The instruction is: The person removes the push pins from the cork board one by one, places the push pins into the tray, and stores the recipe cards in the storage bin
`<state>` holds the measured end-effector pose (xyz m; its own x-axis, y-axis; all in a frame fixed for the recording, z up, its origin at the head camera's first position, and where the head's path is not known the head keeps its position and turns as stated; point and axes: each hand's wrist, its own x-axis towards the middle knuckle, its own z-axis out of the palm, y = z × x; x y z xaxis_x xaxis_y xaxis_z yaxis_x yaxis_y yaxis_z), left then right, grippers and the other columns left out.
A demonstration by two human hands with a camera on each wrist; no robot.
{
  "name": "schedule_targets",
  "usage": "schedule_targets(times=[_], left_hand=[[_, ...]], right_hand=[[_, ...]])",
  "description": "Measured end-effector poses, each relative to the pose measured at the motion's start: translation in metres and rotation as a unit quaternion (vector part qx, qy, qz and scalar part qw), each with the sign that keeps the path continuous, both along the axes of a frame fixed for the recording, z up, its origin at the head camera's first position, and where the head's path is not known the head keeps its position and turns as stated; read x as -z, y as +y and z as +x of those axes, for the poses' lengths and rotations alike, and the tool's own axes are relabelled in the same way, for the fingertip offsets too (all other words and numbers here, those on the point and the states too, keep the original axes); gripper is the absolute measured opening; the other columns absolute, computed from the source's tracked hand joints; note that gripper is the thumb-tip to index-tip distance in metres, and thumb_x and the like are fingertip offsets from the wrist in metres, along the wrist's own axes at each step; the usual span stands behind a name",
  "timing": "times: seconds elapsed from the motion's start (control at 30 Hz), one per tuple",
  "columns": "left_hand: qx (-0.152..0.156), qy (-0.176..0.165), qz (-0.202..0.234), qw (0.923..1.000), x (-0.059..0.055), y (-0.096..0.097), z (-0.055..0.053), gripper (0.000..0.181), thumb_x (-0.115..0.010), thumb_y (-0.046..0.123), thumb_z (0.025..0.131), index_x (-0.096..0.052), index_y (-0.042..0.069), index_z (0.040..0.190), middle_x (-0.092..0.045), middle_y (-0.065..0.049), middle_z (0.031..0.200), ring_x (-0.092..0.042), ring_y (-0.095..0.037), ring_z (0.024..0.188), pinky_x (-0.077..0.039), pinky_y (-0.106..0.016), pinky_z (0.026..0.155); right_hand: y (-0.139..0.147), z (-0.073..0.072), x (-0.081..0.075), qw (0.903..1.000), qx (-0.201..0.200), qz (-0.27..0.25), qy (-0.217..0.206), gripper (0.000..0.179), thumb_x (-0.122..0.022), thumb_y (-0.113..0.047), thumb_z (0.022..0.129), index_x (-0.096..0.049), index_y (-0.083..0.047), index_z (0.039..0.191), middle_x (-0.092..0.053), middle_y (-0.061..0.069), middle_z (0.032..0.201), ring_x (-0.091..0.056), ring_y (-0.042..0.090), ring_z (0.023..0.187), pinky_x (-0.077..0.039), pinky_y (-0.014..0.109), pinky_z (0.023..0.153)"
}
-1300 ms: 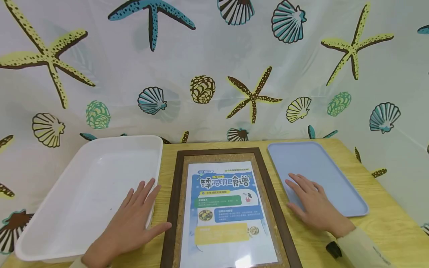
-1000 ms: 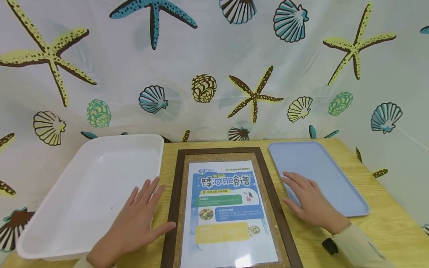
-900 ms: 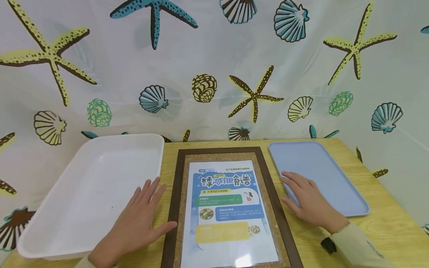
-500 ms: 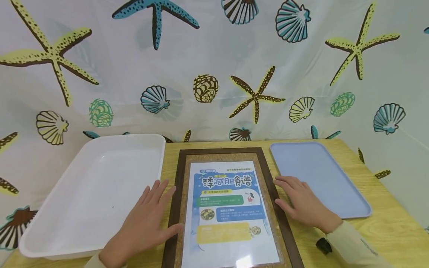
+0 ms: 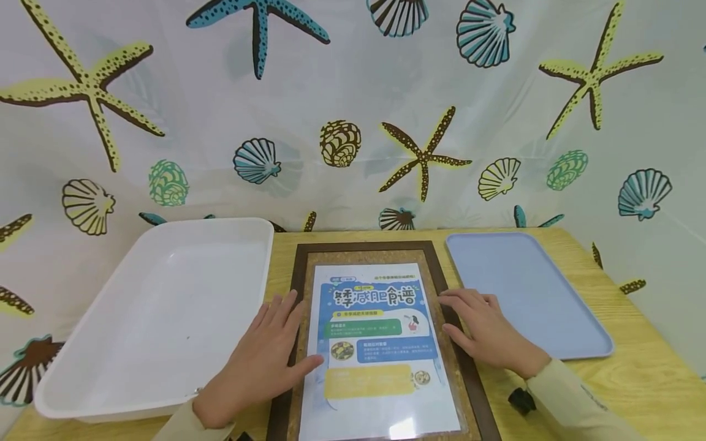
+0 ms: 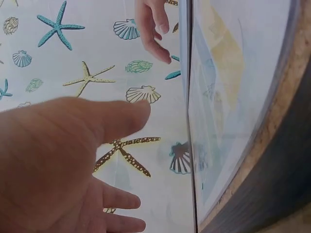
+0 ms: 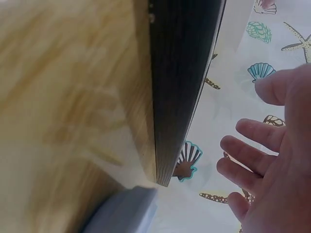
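In the head view a brown-framed cork board (image 5: 435,264) lies on the wooden table, bearing a printed Chinese poster (image 5: 375,343) under a glossy cover. My left hand (image 5: 259,361) is over the frame's left side, fingers extended and thumb reaching over the poster's edge. Over the right side is my right hand (image 5: 488,331), its fingers loosely bent. Both wrist views show a gap between the hands and the board: the left hand (image 6: 53,160) has nothing in its fingers, and the right hand (image 7: 277,155) holds nothing beside the dark frame edge (image 7: 182,73).
A white deep tray (image 5: 160,306) stands to the left, close to the left hand. On the right lies a shallow blue tray (image 5: 529,294). A seashell-print curtain (image 5: 309,92) hangs behind the table (image 5: 634,392).
Both hands have moved inward toward the board: the left one rightward off the white tray's edge, the right one leftward away from the blue tray. The board and trays stay put.
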<state>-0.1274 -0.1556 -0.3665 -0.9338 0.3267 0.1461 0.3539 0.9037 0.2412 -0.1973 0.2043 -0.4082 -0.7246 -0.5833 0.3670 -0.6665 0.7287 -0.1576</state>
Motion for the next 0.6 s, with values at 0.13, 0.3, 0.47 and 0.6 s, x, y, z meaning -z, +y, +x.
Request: schedule_targets(times=[0.13, 0.3, 0.47, 0.6], left_hand=[[0.008, 0.002, 0.0, 1.0, 0.003, 0.006, -0.004, 0.085, -0.074, 0.043, 0.081, -0.039, -0.005, 0.142, -0.032, -0.028, 0.151, -0.026, -0.049, 0.14, -0.022, -0.062, 0.112], [0.015, -0.033, 0.013, 0.9993, 0.006, 0.013, -0.008, 0.091, -0.078, 0.038, 0.079, -0.033, -0.004, 0.145, -0.028, -0.028, 0.152, -0.024, -0.05, 0.141, -0.02, -0.061, 0.114], [0.018, -0.064, 0.023, 0.9975, 0.008, 0.019, -0.009, 0.092, -0.078, 0.036, 0.08, -0.03, -0.004, 0.147, -0.024, -0.03, 0.153, -0.021, -0.05, 0.142, -0.018, -0.059, 0.115], [0.042, -0.082, 0.034, 0.9951, 0.009, 0.023, -0.009, 0.095, -0.079, 0.04, 0.077, -0.031, -0.005, 0.147, -0.024, -0.028, 0.154, -0.021, -0.049, 0.142, -0.018, -0.06, 0.115]], right_hand=[[-0.006, -0.002, -0.002, 0.9998, -0.015, -0.01, -0.001, 0.039, -0.068, -0.018, 0.09, -0.058, -0.005, 0.126, -0.056, 0.011, 0.127, -0.05, 0.029, 0.118, -0.033, 0.049, 0.085], [-0.015, -0.003, -0.002, 0.9996, -0.027, -0.013, 0.0, 0.036, -0.068, -0.017, 0.089, -0.061, -0.01, 0.123, -0.058, 0.008, 0.12, -0.052, 0.025, 0.112, -0.027, 0.043, 0.078], [-0.023, -0.003, -0.001, 0.9997, -0.023, -0.002, -0.01, 0.034, -0.068, -0.018, 0.089, -0.062, -0.011, 0.122, -0.057, 0.004, 0.116, -0.052, 0.022, 0.108, -0.021, 0.037, 0.072], [-0.027, -0.003, -0.002, 0.9997, -0.019, -0.001, -0.016, 0.033, -0.068, -0.019, 0.089, -0.062, -0.011, 0.12, -0.057, 0.004, 0.113, -0.051, 0.021, 0.104, -0.021, 0.035, 0.072]])
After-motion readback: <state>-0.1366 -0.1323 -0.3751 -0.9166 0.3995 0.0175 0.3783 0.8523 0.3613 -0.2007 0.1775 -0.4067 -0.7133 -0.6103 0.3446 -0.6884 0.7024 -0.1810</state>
